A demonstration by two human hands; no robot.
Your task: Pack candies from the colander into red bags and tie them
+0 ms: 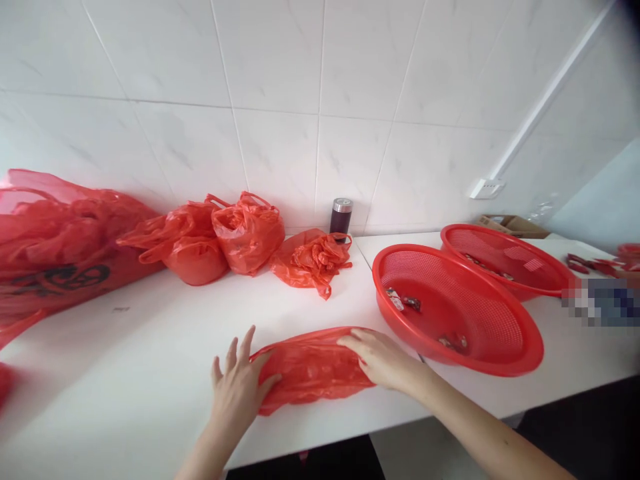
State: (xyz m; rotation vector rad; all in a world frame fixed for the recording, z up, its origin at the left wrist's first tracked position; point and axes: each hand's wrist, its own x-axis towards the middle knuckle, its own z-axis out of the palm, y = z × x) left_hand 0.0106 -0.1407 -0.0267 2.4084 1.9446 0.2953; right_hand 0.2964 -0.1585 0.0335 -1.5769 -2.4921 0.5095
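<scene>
A thin red plastic bag (pixel 315 370) lies stretched sideways on the white table near its front edge. My left hand (pixel 240 380) is at the bag's left end, fingers spread, with the thumb and a fingertip touching or just inside the plastic. At the right end my right hand (pixel 377 357) rests on the bag with its fingers bent round the edge; the fingertips are partly hidden. Just right of that hand stands a red perforated basket (pixel 480 320) holding a few small wrapped pieces (pixel 411 303).
Behind, knotted red bags (pixel 249 237) and a crumpled one (pixel 320 257) sit near the wall beside a dark tumbler (pixel 341 219). A large red bag (pixel 65 247) fills the left. A second basket (pixel 520 260) and a cardboard box (pixel 515 225) are at the right.
</scene>
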